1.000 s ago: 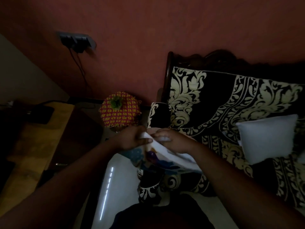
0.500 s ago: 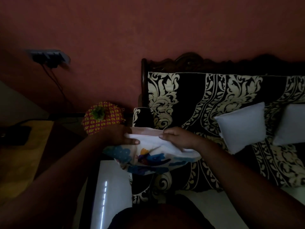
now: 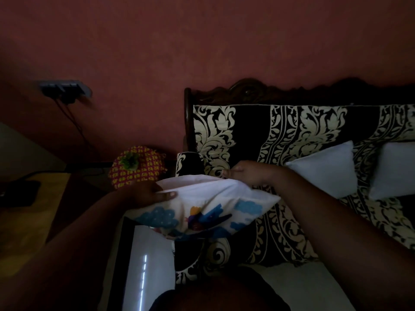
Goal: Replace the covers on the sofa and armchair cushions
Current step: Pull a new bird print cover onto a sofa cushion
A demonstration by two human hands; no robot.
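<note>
**Both hands on the printed cover, held over the sofa's arm end**

You've got the printed cushion cover [image 3: 202, 209] up in front of you, w/ a white cushion inside it showing at the open top edge. It hangs above the sofa [image 3: 292, 135] at its left end, just over the armrest, not resting on the seat as far as the dim light lets you tell.

Your left hand [image 3: 148, 194] grips the cover's left side: thumb lies flat across the front of the fabric, fingers behind it. Your right hand [image 3: 244, 173] is curled at the top right edge, pinching the cover's rim; fingertips are partly hidden by the fabric fold.

Two bare white cushions lean on the sofa back to your right: the nearer cushion [image 3: 325, 169] and the far cushion [image 3: 393, 169], touching or nearly so, both well apart from the cover.

Left of the sofa sits a yellow-and-pink crocheted piece [image 3: 139, 164] w/ a green tuft on top. A wall socket [image 3: 65, 88] w/ cables hangs on the red wall; a wooden table [image 3: 29, 221] fills the left edge.
</note>
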